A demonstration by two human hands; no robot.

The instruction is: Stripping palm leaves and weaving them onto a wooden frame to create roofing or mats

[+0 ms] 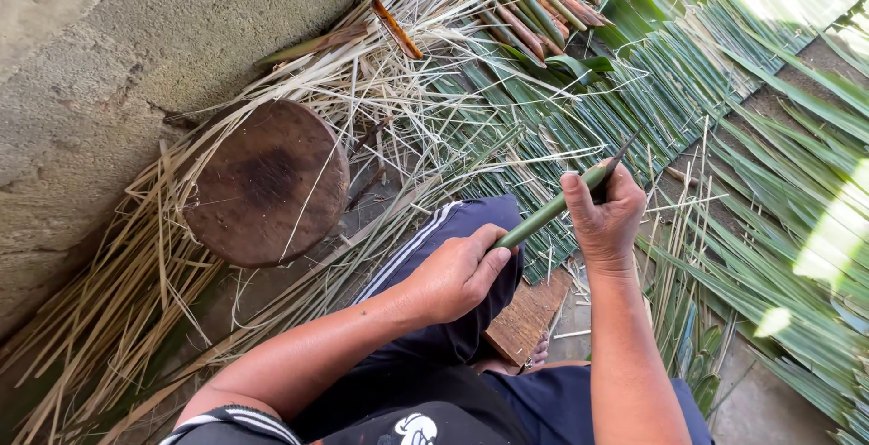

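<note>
Hands both closed on one green stalk (552, 210), held at a slant over our knee. Our left hand (457, 273) grips its lower end against the dark trouser leg (453, 228). Our right hand (605, 219) clamps the upper end together with a thin dark blade (620, 157). Round wooden block (265, 182) sits left, by the concrete wall (90, 92). Green leaf strips (724, 92) cover the ground right; dry straw (118, 291) lies left.
</note>
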